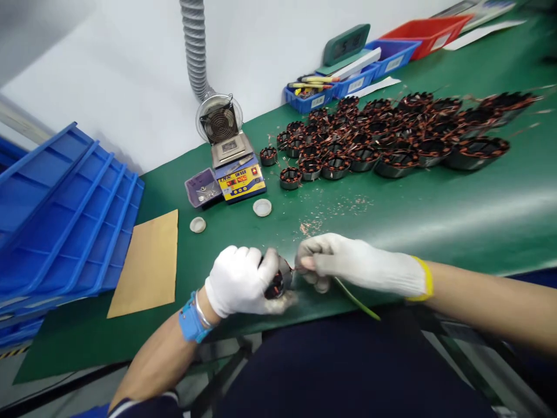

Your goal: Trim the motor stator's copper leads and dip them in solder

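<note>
Dark cloth of my shirt (339, 371) lies nearest, below the close edge of the green table (226, 232). By that edge my left grip (243, 278), white-gloved, is wrapped round a wound coil (285, 275). My right grip (343, 256), gloved too, is clenched on a slim green tool (359, 302) that pokes out beneath it; its fingertips meet a wire (293, 269) at the coil's side, though blur hides whether they pinch it. Beyond lie copper scraps (308, 226), then many crowded coils (361, 139). Ahead to the left stand two white caps (261, 207), a yellow-fronted heater (241, 184) and, beside it, a purple tray (191, 194).
</note>
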